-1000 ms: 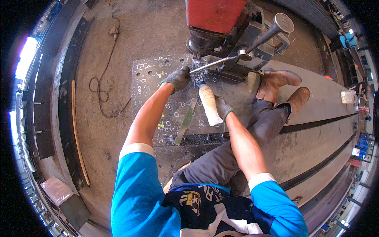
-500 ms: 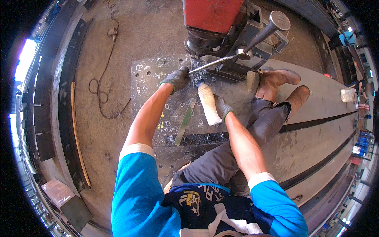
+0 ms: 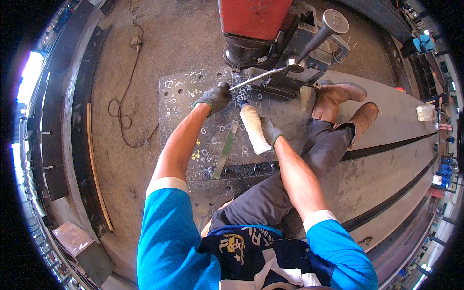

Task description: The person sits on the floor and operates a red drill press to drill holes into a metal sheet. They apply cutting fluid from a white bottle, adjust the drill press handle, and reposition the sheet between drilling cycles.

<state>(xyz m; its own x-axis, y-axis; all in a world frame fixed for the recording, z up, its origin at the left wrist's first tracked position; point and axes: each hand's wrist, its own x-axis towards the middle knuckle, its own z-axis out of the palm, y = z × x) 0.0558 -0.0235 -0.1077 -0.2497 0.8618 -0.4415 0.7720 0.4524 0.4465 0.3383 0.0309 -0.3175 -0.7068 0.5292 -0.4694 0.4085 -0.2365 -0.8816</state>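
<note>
My left hand [image 3: 217, 97], in a dark knit glove, is closed around the end of a metal feed lever [image 3: 257, 79]. That lever runs right to the hub of a red-and-black drilling machine [image 3: 256, 21] standing on a steel plate [image 3: 186, 126]. In my right hand [image 3: 272, 132], also gloved, is a cream-coloured bottle [image 3: 253, 126], gripped from its right side. Its dark tip points away from me, just below the drill's lower end. Chalk circles, drilled holes and metal shavings cover the plate. A flat greenish strip [image 3: 225, 151] lies on it between my forearms.
A second lever [image 3: 319, 43] with a round knob sticks up from the machine's right side. My boots [image 3: 343, 92] rest on long steel beams [image 3: 386, 164] at right. A cable [image 3: 126, 108] loops over the floor at left, near a long thin wooden strip [image 3: 95, 169].
The view has shifted slightly. Both hands keep their grips on the lever and the bottle, with no clear movement of either.
</note>
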